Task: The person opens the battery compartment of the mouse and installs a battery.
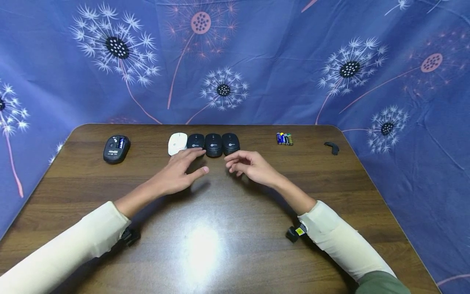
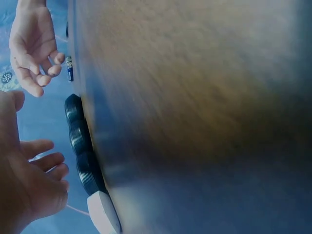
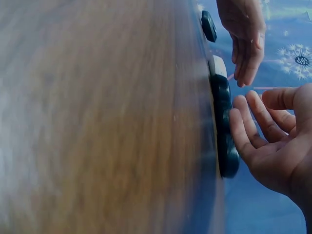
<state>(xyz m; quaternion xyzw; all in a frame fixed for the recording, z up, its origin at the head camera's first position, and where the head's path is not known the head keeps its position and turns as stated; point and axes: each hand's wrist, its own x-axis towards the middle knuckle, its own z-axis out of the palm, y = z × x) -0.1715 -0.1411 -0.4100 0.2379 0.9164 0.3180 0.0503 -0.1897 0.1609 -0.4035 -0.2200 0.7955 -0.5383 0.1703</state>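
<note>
Side by side near the table's far edge stand a white mouse and three black mice, forming one row. My left hand hovers in front of the row's left part, fingers spread and thumb apart, holding nothing. My right hand is raised near the rightmost black mouse, its fingers loosely bent and nothing in them. In the right wrist view, the right hand appears beside the black mice; whether it touches them I cannot tell.
At the far left a black mouse lies bottom up, its battery bay uncovered. Several batteries sit together right of the row. A small black curved cover lies farther right. Blue patterned cloth rises behind the wooden table.
</note>
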